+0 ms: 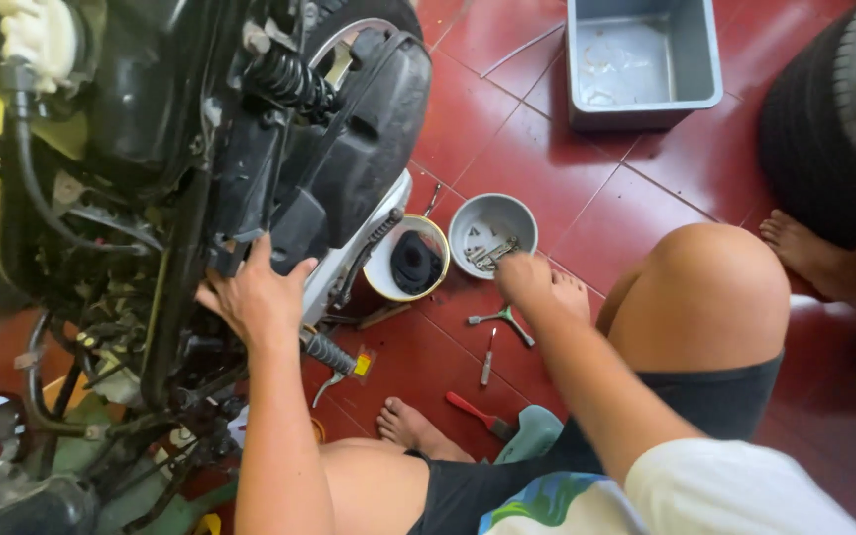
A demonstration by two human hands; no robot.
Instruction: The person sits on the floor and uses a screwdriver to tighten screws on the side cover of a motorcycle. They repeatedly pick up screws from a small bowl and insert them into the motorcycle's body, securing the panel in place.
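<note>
Bare knee [715, 287] over red floor tiles [537, 159]

I'm seeing glossy red floor tiles [537, 168] shining, metal bolts [490, 255] glinting, and matt grey plastic forming the tub [705, 59] far right.

Head-worn view, steeply downward, close
</note>
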